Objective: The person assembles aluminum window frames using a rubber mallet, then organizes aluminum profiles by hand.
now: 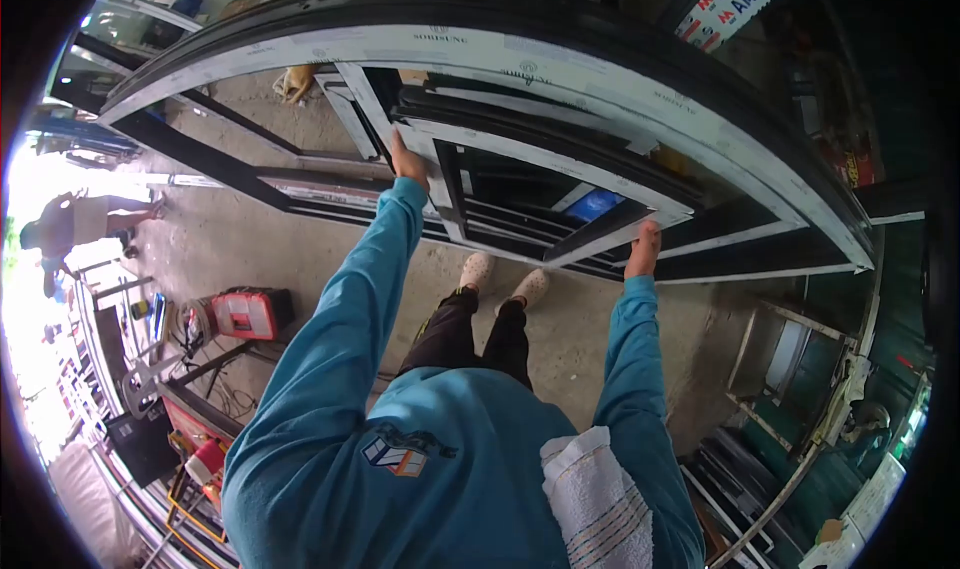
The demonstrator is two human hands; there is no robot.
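Note:
A large window frame [450, 41] with black profiles and white printed protective film stands upright in front of me. Set in its middle section is a smaller window sash [560, 147], also black with white film. My left hand [408, 159] grips the left side of the sash, thumb up along the filmed face and fingers mostly hidden behind. At the sash's lower right corner, my right hand [645, 249] is closed on the edge, its fingers partly hidden. Something blue [594, 205] shows through the sash opening.
On the concrete floor to the left sits a red and black case [246, 314] beside coiled cable [193, 321]. Another person [85, 224] is at the far left. Metal racks [790, 369] and stacked dark profiles [735, 479] line the right. A filmed bar [735, 4] juts in at the top.

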